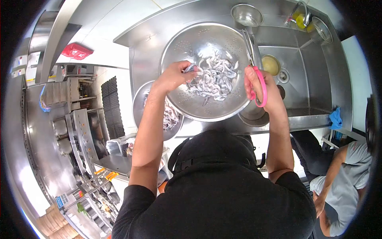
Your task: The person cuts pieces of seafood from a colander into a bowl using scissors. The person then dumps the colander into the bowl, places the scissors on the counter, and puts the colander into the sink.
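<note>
Pink-handled steel scissors: blades pointing away from wearer, over right rim of round perforated steel colander. Inside, glossy grey-white limp strips, heaped. One dark-grey-and-pale piece raised, left of heap.

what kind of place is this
Probably a commercial kitchen: there is a stainless steel sink, a large perforated metal colander holding pale, raw-looking strips, and a black floor mat.
</note>
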A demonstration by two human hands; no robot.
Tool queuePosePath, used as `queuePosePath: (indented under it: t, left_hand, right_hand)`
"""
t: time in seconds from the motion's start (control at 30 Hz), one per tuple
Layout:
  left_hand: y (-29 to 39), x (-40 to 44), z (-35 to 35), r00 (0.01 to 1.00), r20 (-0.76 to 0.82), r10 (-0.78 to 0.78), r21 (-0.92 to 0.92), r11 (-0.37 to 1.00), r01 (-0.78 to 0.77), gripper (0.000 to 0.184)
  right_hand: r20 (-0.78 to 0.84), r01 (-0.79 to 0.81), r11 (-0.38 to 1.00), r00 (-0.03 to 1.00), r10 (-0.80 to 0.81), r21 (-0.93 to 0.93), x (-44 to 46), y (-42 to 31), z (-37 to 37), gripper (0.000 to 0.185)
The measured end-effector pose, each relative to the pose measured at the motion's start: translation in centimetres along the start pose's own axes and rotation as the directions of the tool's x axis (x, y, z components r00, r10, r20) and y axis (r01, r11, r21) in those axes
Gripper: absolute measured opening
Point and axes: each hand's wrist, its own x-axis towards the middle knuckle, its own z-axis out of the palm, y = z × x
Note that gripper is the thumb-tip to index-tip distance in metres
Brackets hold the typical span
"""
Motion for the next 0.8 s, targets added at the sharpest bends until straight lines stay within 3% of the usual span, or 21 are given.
queuePosePath:
  t: [0.43, 0.5, 0.6, 0.7, 0.8]
  left_hand:
    - [0.2, -7.8, -1.0, 0.980, -0.073, 0.184, -0.341, 0.919, -0.198, 0.054]
    - [0.0, -8.6, -0.8, 0.963, -0.086, 0.254, -0.362, 0.893, -0.267, 0.057]
    - [0.0, -9.7, -0.8, 0.968, -0.057, 0.246, -0.379, 0.891, -0.249, 0.056]
    - [0.1, -10.5, 0.1, 0.969, -0.110, 0.219, -0.455, 0.856, -0.245, 0.052]
    - [-0.1, -10.8, 1.0, 0.968, -0.199, 0.155, -0.440, 0.868, -0.230, 0.045]
  right_hand:
    - [0.256, -0.095, 0.995, 0.961, 0.102, -0.039, -2.8, 0.2, 4.3, 0.061]
    - [0.309, -0.120, 0.978, 0.936, 0.169, -0.170, -3.7, -0.3, 5.3, 0.060]
    - [0.387, -0.096, 0.973, 0.906, 0.172, -0.209, -4.0, 1.5, 6.6, 0.061]
    - [0.426, -0.096, 0.973, 0.887, 0.179, -0.210, -4.8, 1.9, 8.1, 0.066]
    - [0.440, -0.117, 0.956, 0.868, 0.230, -0.268, -5.3, 1.6, 8.7, 0.059]
